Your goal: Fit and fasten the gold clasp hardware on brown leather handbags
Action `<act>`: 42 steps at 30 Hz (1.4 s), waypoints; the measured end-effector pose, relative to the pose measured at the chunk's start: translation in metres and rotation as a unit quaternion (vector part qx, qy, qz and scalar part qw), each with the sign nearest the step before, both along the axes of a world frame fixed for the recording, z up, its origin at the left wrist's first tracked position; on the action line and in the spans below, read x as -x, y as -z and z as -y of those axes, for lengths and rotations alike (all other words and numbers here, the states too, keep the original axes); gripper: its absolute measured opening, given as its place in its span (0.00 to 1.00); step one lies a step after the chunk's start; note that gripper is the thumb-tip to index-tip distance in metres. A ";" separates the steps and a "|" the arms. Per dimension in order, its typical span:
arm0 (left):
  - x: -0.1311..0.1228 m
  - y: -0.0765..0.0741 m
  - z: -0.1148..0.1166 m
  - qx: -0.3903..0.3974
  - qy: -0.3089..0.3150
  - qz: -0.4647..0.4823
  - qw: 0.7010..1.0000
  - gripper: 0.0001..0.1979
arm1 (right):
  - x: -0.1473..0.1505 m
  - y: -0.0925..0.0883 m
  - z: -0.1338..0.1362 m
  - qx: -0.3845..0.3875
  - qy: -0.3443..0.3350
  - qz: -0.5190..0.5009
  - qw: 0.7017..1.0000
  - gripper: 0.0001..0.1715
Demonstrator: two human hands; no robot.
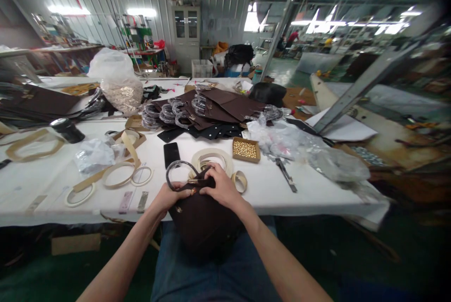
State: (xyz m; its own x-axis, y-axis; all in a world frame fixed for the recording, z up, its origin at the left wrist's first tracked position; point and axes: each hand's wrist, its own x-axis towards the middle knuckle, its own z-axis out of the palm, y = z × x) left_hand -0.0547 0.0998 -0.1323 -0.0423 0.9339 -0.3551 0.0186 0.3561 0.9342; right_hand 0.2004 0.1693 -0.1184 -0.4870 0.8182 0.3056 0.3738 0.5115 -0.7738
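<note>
A dark brown bag panel (207, 222) rests over my lap against the table's front edge, with a plastic-wrapped looped handle (171, 166) at its top. My left hand (175, 195) is closed on the panel's upper edge, its thumb beside a small gold-coloured fitting (193, 191). With fingers bent, my right hand (220, 186) pinches the same edge a little to the right, near the base of the handle. Another gold fitting (178, 209) shows lower on the panel's left side. What lies under my fingertips is hidden.
Behind my hands are a tape roll (225, 156), a black phone (171, 154) and a cardboard box of gold studs (245, 150). Further back, brown panels (225, 104) with wrapped handles are piled. Pliers-like metal tool (286, 175) and plastic bags (282, 137) lie right; tape rings (120, 174) left.
</note>
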 end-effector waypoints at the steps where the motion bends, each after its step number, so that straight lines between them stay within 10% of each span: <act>1: 0.001 0.000 -0.001 0.002 0.002 0.007 1.000 0.29 | 0.001 0.002 -0.002 0.001 0.000 -0.011 1.000 0.20; 11: 0.010 0.007 0.002 0.012 0.022 0.020 0.999 0.30 | 0.005 0.002 -0.004 -0.038 0.078 -0.121 0.989 0.18; 15: 0.014 0.008 0.003 0.018 0.024 0.017 0.999 0.30 | -0.003 0.006 0.024 -0.187 0.175 -0.118 0.959 0.39; 20: 0.014 0.008 0.003 0.004 0.008 0.023 1.000 0.23 | 0.000 0.033 0.095 -0.254 0.021 -0.056 0.965 0.18; 33: -0.007 -0.008 0.014 0.061 -0.033 0.123 0.990 0.33 | 0.047 0.046 0.148 -0.202 0.088 0.121 0.968 0.66; 38: -0.037 -0.040 0.020 0.030 0.000 0.087 0.996 0.38 | 0.053 0.057 0.166 -0.203 0.157 0.108 0.960 0.81; 42: -0.070 -0.095 0.030 -0.043 0.071 0.030 0.996 0.37 | 0.032 0.035 0.176 -0.222 0.200 0.061 0.952 0.56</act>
State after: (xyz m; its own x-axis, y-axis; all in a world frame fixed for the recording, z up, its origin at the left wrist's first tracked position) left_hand 0.0158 0.0698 -0.0371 0.1108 0.9559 -0.2720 0.0064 0.2729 0.9620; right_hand 0.1680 -0.0065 -0.1531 -0.2184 0.7485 0.6262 0.6806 0.5767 -0.4519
